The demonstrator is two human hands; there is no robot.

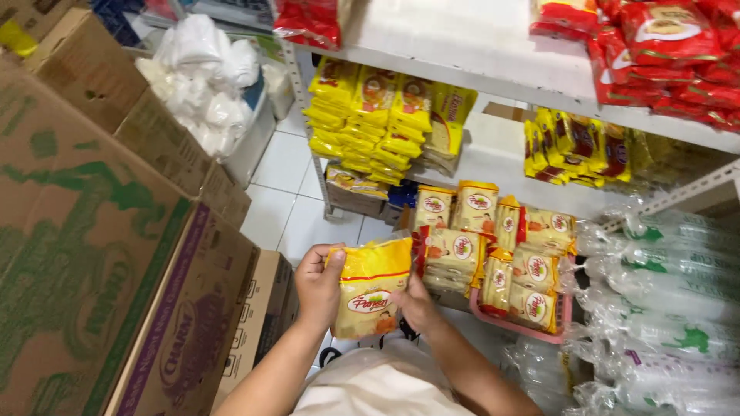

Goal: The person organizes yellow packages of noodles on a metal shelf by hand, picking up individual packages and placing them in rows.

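Yellow packet [370, 289] — clasped by left hand [318, 283] at its left edge, right hand [416, 302] pinching its right; held just before the pink basket [532, 331], already crowded with like packets [505, 254] — not yet shelved.

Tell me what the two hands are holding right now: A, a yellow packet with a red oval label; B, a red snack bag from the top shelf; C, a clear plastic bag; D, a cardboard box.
A: the left hand and the right hand both grip the yellow packet, held up in front of the pink basket of similar packets.
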